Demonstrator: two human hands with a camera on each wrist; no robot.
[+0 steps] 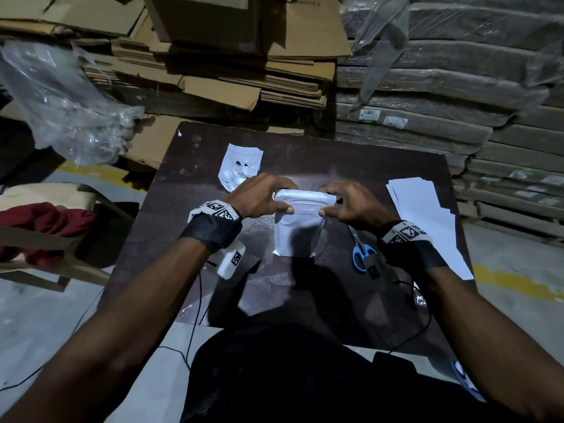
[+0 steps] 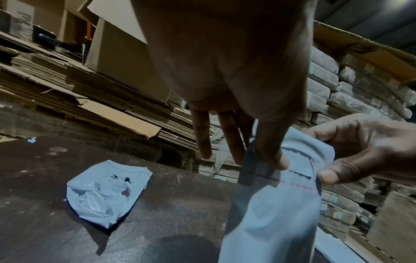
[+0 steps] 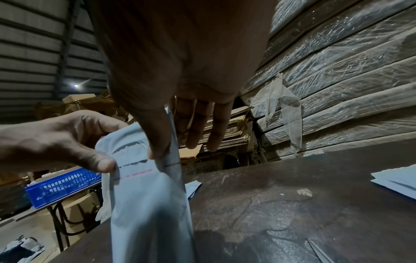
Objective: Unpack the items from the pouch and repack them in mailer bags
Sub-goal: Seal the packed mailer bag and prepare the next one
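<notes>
A white mailer bag [image 1: 297, 230] stands upright over the middle of the dark table [image 1: 381, 178], its top flap folded toward me. My left hand [image 1: 279, 199] pinches the bag's top left corner, thumb in front and fingers behind. My right hand [image 1: 328, 201] pinches the top right corner the same way. In the left wrist view my left hand [image 2: 258, 158] grips the bag [image 2: 270, 213] just above a red printed line. In the right wrist view my right hand [image 3: 167, 146] holds the bag [image 3: 148, 204] at its edge. A torn, crumpled white pouch [image 1: 241, 169] lies behind my left hand.
A fanned stack of flat white mailer bags [image 1: 427, 215] lies along the table's right side. Blue-handled scissors [image 1: 361, 251] rest beside my right wrist. Flattened cardboard [image 1: 244, 71] and wrapped bundles [image 1: 442, 87] rise behind the table. A chair with red cloth [image 1: 45, 227] stands at the left.
</notes>
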